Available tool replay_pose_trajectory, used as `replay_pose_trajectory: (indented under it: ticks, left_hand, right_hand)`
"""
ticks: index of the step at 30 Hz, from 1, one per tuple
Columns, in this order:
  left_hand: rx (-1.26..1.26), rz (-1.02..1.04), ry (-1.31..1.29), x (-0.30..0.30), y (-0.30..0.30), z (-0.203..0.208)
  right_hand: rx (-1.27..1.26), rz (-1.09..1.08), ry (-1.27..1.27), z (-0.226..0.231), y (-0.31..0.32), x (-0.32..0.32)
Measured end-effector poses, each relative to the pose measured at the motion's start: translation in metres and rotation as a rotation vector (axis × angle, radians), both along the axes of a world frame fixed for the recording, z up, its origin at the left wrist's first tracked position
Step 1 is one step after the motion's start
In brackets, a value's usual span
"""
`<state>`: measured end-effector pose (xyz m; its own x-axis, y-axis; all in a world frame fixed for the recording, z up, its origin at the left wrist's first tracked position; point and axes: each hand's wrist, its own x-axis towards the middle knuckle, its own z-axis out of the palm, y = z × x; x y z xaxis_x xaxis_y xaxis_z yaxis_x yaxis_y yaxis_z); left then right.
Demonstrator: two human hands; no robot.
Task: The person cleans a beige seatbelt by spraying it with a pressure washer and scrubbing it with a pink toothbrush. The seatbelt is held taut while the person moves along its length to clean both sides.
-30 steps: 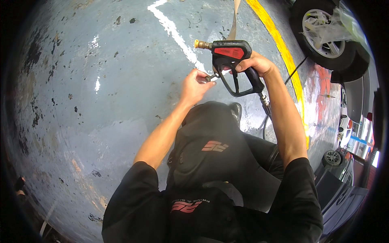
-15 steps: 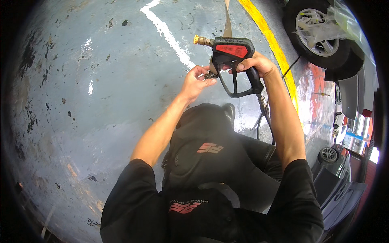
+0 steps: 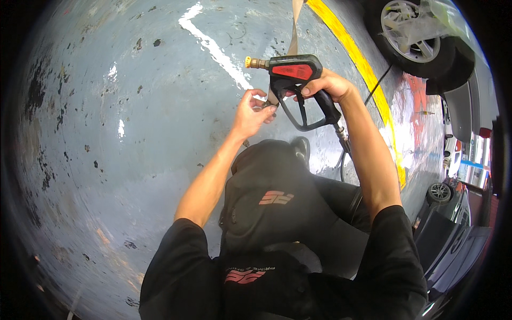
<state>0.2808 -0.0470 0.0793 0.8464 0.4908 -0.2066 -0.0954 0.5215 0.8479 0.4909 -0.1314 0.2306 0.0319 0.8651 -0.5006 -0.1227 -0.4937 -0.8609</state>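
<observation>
The right hand [image 3: 332, 86], curled around the spray gun [image 3: 290, 71] at one o'clock, would best hold it steady while the left hand [image 3: 249, 116], toward its eight o'clock, pinches a small metal piece [image 3: 268, 104] between thumb and fingers.

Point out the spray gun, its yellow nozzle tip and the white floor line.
Spray gun [image 3: 292, 71]: head view, on the red panel of its body.
Yellow nozzle tip [image 3: 248, 62]: head view, on its end.
White floor line [image 3: 216, 54]: head view, on its long slanting stretch.

The spray gun [image 3: 292, 70] is right of the left grip [image 3: 248, 116].
</observation>
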Motion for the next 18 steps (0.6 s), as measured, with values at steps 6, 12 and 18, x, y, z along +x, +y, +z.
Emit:
replay_pose_trajectory:
  ticks: [6,12,18]
  left_hand:
    - [-0.534,0.024,-0.023,-0.017,0.01,-0.024]
    - [-0.85,0.058,-0.022,-0.02,0.031,-0.038]
    - [-0.783,0.097,-0.019,-0.007,0.05,-0.019]
  right_hand:
    - [-0.071,-0.072,0.002,-0.005,-0.006,0.005]
    - [-0.074,-0.129,-0.015,0.003,-0.028,0.018]
    - [-0.11,-0.151,0.008,0.001,-0.039,0.015]
